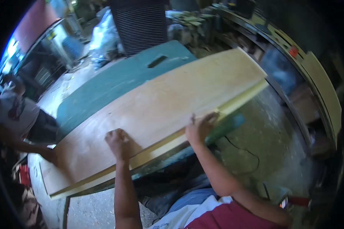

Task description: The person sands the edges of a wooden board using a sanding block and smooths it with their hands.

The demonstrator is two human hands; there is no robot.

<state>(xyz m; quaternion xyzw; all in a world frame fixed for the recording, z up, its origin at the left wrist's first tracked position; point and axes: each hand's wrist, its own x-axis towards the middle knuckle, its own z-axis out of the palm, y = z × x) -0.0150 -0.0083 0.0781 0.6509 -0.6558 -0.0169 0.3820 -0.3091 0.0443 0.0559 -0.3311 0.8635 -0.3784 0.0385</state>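
A long wooden panel (pixel 160 103) lies at a slant on a green table (pixel 103 84), with a pale wood strip (pixel 160 150) along its near edge. My left hand (pixel 119 143) is over the panel near that edge, its fingers curled; whether it holds anything small is hidden. Farther right, my right hand (pixel 201 128) is at the near edge, fingers apart on the side by the strip, with the thumb and fingertips partly blurred.
At the left, another person (pixel 19 114) has a hand on the panel's far left end. A dark ribbed object (pixel 139 26) stands behind the table. Shelving with boards (pixel 321 87) lines the right side. A black cable (pixel 252 154) lies on the floor.
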